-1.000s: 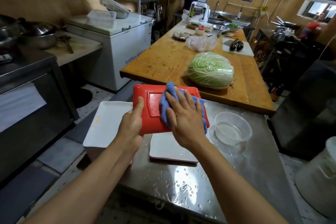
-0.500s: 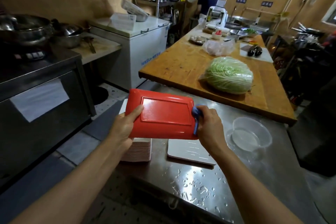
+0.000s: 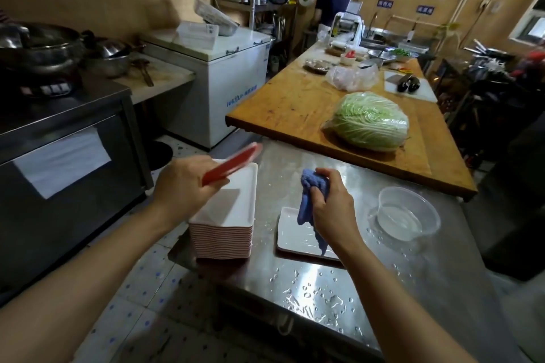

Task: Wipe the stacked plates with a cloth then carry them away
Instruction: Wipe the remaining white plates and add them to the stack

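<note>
Right hand (image 3: 330, 209) closed on blue cloth (image 3: 309, 203), now lifted off red plate (image 3: 233, 166); left hand (image 3: 182, 188) gripping that plate, tilted over white stack (image 3: 227, 215). Probably wiped, ready for stacking. Right of stack: wet plate (image 3: 298, 237), plastic bowl (image 3: 408, 212) on tabletop (image 3: 324, 289). Beyond stack: cabbage (image 3: 368, 121).

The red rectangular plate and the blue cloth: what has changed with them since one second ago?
The right hand took the blue cloth off the red rectangular plate and now holds it bunched above the single white plate. The left hand alone carries the red plate, tilted, over the tall stack of white plates. The stack, the clear plastic bowl and the cabbage stayed put.
</note>
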`<act>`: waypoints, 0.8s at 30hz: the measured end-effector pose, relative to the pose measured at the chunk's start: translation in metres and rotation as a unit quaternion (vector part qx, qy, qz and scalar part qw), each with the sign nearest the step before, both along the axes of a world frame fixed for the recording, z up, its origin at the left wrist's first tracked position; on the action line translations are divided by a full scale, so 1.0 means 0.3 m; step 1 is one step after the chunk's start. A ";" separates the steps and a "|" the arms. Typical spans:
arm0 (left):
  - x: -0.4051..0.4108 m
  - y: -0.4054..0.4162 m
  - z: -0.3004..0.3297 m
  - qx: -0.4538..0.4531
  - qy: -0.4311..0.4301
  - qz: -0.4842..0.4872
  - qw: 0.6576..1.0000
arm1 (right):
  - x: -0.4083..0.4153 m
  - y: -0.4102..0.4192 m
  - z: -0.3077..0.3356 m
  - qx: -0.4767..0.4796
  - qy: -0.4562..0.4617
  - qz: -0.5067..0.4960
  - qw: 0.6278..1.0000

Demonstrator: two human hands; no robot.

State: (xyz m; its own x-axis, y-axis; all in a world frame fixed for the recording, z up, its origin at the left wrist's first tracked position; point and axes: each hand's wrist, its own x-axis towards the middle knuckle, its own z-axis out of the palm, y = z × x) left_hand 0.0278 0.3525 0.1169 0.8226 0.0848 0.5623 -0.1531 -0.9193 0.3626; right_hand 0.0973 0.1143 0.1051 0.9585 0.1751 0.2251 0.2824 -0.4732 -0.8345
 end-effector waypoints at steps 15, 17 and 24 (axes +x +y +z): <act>-0.032 0.007 -0.214 0.275 0.077 -0.035 0.958 | -0.007 -0.028 -0.053 0.010 0.030 0.006 0.999; -0.027 0.010 -0.228 0.269 0.082 -0.035 0.959 | -0.002 -0.027 -0.061 0.009 0.031 0.009 0.999; -0.002 0.037 -0.295 0.237 0.131 -0.041 0.962 | 0.027 -0.055 -0.094 0.004 0.050 0.002 0.999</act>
State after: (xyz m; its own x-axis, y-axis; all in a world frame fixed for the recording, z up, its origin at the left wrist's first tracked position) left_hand 0.0271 0.3636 0.0285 0.9344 -0.2003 0.2947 -0.1918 -0.9797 -0.0578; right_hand 0.1053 0.0978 0.0769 0.9755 0.1782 0.1291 0.1993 -0.4659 -0.8621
